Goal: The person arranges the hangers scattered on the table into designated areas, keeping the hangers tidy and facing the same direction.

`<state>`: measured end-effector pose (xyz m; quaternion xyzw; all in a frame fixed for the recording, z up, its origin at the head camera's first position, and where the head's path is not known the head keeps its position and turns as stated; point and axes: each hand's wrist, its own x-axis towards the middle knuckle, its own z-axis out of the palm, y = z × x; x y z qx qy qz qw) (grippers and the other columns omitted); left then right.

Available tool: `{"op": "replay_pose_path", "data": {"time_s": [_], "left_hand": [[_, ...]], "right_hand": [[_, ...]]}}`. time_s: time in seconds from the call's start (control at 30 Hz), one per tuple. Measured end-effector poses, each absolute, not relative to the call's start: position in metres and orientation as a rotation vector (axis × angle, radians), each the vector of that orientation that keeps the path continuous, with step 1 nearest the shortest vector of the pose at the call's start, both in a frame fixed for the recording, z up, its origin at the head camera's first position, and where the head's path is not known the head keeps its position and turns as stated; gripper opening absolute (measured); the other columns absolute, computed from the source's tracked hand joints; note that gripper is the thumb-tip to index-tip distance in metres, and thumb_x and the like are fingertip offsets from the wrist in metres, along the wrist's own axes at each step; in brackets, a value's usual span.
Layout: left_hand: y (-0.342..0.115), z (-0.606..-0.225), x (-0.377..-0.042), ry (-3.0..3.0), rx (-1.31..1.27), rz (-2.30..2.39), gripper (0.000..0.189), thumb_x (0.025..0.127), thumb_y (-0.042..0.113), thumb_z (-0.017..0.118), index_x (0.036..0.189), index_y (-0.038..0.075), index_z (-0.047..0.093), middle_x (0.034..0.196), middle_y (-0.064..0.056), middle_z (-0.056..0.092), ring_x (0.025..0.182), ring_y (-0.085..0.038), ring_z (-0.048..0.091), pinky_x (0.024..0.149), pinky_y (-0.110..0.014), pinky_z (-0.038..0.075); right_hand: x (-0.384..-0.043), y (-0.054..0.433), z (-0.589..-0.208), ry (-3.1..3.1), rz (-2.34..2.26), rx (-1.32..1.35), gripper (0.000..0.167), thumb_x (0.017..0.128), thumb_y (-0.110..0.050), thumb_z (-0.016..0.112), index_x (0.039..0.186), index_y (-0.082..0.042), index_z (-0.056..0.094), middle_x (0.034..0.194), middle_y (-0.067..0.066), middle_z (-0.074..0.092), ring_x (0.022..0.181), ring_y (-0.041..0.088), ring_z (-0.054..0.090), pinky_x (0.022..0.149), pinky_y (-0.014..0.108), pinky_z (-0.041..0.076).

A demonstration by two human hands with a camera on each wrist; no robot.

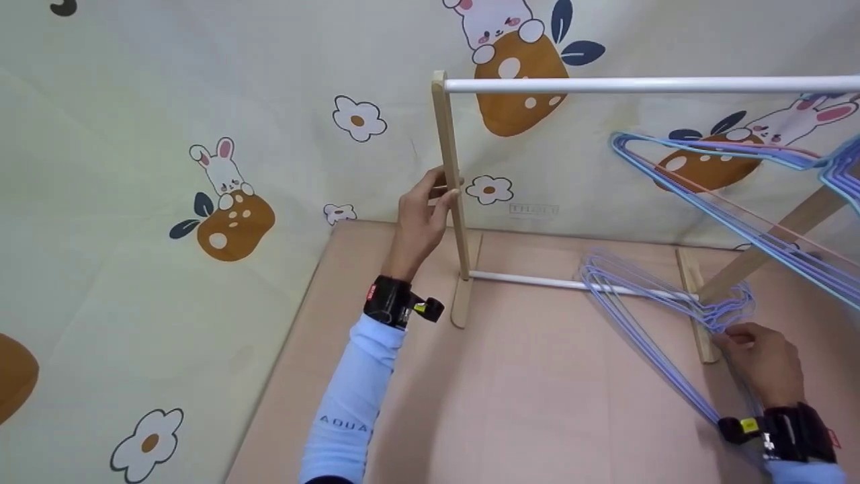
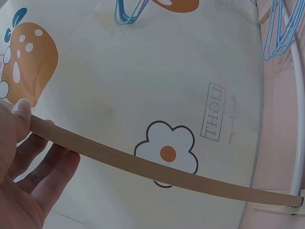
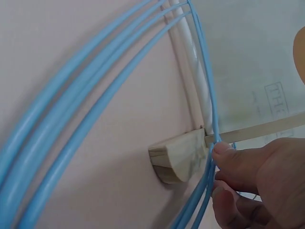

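Observation:
My left hand (image 1: 420,218) pinches the left wooden post (image 1: 449,134) of a clothes rack. In the left wrist view its thumb (image 2: 21,112) lies on one side of the post, with fingers on the other. Low at the right, my right hand (image 1: 769,363) holds a bundle of thin blue wire hangers (image 1: 662,366) near their hook end. The right wrist view has thumb and fingers pinching the blue hangers (image 3: 76,90), beside a wooden foot (image 3: 178,155) of the rack. Part of the bundle overlaps the rack's lower white bar (image 1: 524,279).
More coloured hangers (image 1: 739,226) are at the upper right, below the white top bar (image 1: 645,85). The right wooden post (image 1: 806,208) slants behind them. The rack stands on a pinkish surface (image 1: 537,403), against a wall covering (image 1: 302,81) printed with rabbits and flowers.

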<state>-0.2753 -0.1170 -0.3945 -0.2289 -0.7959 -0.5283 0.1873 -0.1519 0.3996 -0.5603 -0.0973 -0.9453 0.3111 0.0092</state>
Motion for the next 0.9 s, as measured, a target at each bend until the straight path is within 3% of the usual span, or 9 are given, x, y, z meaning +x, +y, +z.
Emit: {"op": "replay_pose_path", "data": {"time_s": [0.27, 0.9], "left_hand": [[-0.1167, -0.3933, -0.2762, -2.243, -0.638, -1.479, 0.034, 0.105, 0.010, 0.058, 0.137, -0.002, 0.056, 0.119, -0.013, 0.067, 0.107, -0.022, 0.066, 0.087, -0.028, 0.058], [-0.1163, -0.3940, -0.2773, -2.232, -0.645, -1.494, 0.032, 0.105, 0.008, 0.057, 0.135, -0.004, 0.057, 0.117, -0.018, 0.067, 0.106, -0.024, 0.066, 0.086, -0.028, 0.058]], "right_hand": [[-0.1515, 0.3968, -0.5653, -2.936, 0.973, -0.328, 0.038, 0.098, -0.024, 0.069, 0.114, 0.011, 0.066, 0.095, 0.023, 0.067, 0.078, 0.034, 0.060, 0.058, 0.034, 0.042], [-0.1516, 0.3998, -0.5693, -2.901, 0.970, -0.350, 0.030, 0.099, -0.016, 0.062, 0.111, 0.011, 0.065, 0.094, 0.025, 0.065, 0.078, 0.037, 0.059, 0.058, 0.037, 0.042]]}}
